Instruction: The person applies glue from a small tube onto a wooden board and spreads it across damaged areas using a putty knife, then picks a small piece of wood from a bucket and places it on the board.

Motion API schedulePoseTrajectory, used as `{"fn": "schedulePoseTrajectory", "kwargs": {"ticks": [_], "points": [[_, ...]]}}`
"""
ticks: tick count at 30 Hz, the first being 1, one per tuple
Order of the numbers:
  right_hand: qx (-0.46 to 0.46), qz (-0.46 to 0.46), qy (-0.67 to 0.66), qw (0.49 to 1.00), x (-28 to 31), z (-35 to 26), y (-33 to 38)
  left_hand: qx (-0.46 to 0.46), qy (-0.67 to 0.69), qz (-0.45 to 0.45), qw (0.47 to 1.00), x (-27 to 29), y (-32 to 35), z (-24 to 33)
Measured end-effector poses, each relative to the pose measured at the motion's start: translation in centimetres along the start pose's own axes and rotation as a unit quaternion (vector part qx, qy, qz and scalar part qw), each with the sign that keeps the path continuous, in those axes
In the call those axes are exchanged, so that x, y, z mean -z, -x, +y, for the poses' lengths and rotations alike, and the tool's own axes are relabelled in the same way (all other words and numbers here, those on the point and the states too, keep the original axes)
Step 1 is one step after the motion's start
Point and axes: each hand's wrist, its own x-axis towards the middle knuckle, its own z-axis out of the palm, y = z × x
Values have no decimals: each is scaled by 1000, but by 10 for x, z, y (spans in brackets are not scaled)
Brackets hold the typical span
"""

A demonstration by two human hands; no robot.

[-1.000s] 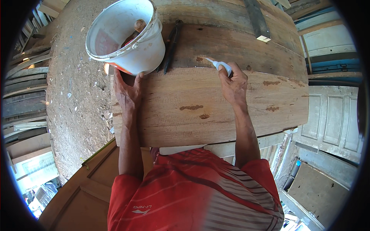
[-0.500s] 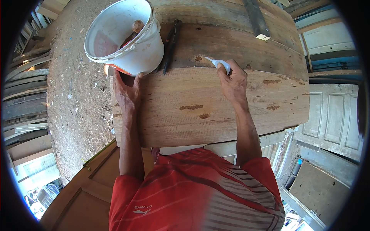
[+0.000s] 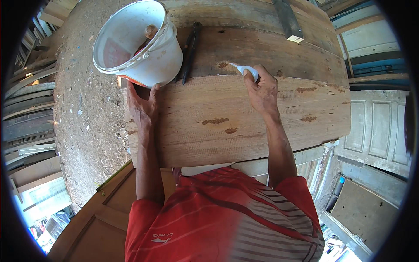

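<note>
My right hand (image 3: 263, 91) grips a small white squeeze bottle (image 3: 245, 69), its nozzle pointing left at a reddish filled patch (image 3: 222, 65) on the wide wooden plank (image 3: 244, 118). My left hand (image 3: 142, 105) lies flat on the plank's left end, fingertips touching the base of a white plastic bucket (image 3: 139, 43). The bucket stands tilted on the plank and holds a brown lump and something red inside. More reddish patches (image 3: 215, 121) dot the plank between my hands and to the right (image 3: 305, 89).
Dark pliers (image 3: 190, 50) lie on the board beside the bucket. A metal bar with a pale end (image 3: 289, 21) rests further back. Sawdust-covered ground (image 3: 83, 100) spreads to the left, stacked timber (image 3: 26, 113) at the far left, panelled doors (image 3: 379, 131) at the right.
Both hands stay almost still; the bottle's nozzle has shifted slightly at the reddish patch. The bucket has not moved.
</note>
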Motion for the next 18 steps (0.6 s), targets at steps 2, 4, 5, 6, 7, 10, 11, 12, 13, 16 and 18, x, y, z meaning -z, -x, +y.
{"fn": "schedulePoseTrajectory", "kwargs": {"ticks": [2,4,5,6,7,10,11,12,13,16,18], "points": [[3,1,4,1000,-1,3,-1,2,-4,0,1000,-1,1,-1],[2,-3,4,1000,0,3,0,-5,-1,5,1000,-1,1,-3],[2,-5,4,1000,1,2,1,-9,1,7,1000,-1,1,-4],[2,-2,0,1000,2,2,2,-11,3,6,1000,-1,1,-3],[3,1,-4,1000,4,1,3,-12,4,6,1000,-1,0,-1],[-4,-8,-2,1000,6,1,5,-1,-6,7,1000,-1,1,-1],[-8,-15,0,1000,6,1,5,6,-12,8,1000,-1,1,-1],[-3,-11,-3,1000,6,2,6,7,-11,5,1000,-1,1,-2],[3,-8,-7,1000,6,2,6,9,-10,3,1000,-2,0,-4],[10,-1,-9,1000,5,4,6,7,-8,3,1000,-2,0,-3],[5,0,-5,1000,5,4,5,4,-5,5,1000,-1,0,-1]]}}
